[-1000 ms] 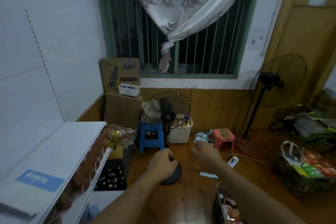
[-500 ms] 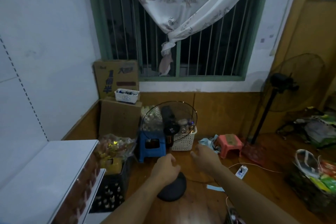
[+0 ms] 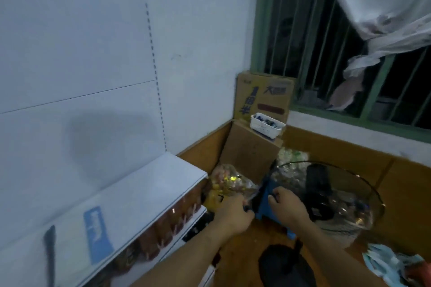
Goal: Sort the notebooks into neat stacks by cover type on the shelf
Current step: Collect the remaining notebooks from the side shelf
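Change: both hands are now seen lowered and moved leftward from above the round black fan base (image 3: 285,265) to the small blue plastic stool (image 3: 268,205), and the view has been swung toward the white shelf.
Left hand: the left hand (image 3: 233,213) is curled at the stool's near left edge; a dark bit is pinched at the fingertips, though what it is cannot be told.
Right hand: the right hand (image 3: 285,208) is curled over the top of the stool, with the fingers hooked on its edge.
Shelf: the white metal shelf (image 3: 140,193) is seen at the lower left; a blue-and-white flat item (image 3: 96,233) is lain on its top board, possibly a notebook, but this cannot be confirmed.
Notebooks: no notebook is clearly shown, so their place cannot be told.
Surroundings: a crinkled clear bag of yellow snacks (image 3: 229,182) is wedged between shelf and stool; a wire-caged floor fan (image 3: 326,196) is stood just behind the stool; brown cardboard boxes (image 3: 263,100) are stacked in the corner.
Stage: sorting is judged not yet begun; the stool appears to be gripped for shifting.
Risk: if the stool is dragged, the fan cage touching it may be tipped, and the snack bag may be snagged.
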`<control>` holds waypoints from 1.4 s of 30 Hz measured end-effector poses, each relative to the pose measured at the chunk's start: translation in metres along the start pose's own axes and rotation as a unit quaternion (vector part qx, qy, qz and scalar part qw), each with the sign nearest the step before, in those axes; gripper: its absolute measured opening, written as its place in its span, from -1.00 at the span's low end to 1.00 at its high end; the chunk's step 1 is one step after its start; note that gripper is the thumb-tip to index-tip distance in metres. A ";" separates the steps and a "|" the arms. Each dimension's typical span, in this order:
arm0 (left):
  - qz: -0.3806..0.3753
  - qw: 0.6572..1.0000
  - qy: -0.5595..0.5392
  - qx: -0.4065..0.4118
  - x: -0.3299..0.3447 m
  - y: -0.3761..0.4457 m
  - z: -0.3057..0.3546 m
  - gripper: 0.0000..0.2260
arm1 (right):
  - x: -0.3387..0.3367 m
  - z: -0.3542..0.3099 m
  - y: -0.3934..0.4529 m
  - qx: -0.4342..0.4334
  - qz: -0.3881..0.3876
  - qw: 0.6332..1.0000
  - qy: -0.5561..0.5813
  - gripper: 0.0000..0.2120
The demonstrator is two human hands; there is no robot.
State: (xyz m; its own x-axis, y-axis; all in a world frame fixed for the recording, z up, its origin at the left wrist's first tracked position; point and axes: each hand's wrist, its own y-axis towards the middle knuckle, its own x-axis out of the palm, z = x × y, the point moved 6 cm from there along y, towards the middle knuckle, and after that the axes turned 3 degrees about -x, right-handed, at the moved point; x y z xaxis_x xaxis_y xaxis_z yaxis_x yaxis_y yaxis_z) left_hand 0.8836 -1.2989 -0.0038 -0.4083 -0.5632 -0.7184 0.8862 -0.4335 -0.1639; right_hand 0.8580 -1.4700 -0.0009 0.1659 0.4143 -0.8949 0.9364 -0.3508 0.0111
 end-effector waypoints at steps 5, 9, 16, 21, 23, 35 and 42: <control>0.105 0.988 -0.029 -0.113 -0.063 -0.014 -0.077 -0.86 | 0.061 -0.093 0.043 -0.129 -0.082 0.988 0.035 -0.79; 0.179 0.958 -0.038 -0.221 -0.106 -0.045 -0.146 -0.64 | 0.115 -0.182 0.043 -0.229 -0.150 0.961 0.030 -0.80; 0.247 0.913 -0.051 -0.319 -0.168 -0.084 -0.245 -0.66 | 0.205 -0.304 0.018 -0.315 -0.205 0.927 -0.006 -0.61; 0.258 0.893 -0.055 -0.366 -0.194 -0.116 -0.307 -0.66 | 0.252 -0.362 0.011 -0.325 -0.236 0.916 -0.003 -0.63; 0.260 0.885 -0.058 -0.381 -0.201 -0.128 -0.328 -0.67 | 0.268 -0.377 0.006 -0.329 -0.243 0.913 -0.006 -0.63; 0.241 0.828 -0.056 -0.503 -0.198 -0.168 -0.390 -0.41 | 0.334 -0.420 -0.030 -0.332 -0.347 0.877 0.001 -0.54; 0.251 0.814 -0.082 -0.517 -0.196 -0.171 -0.398 -0.50 | 0.350 -0.422 -0.046 -0.295 -0.353 0.887 0.023 -0.42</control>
State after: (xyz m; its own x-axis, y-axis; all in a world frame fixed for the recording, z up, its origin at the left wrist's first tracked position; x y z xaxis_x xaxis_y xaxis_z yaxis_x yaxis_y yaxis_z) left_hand 0.8990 -0.8341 -0.1042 0.1137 -0.6106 -0.7838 0.6264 0.6564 -0.4205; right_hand 1.0039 -0.9547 -0.1266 -0.5275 0.3948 -0.7522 0.8082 0.5061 -0.3011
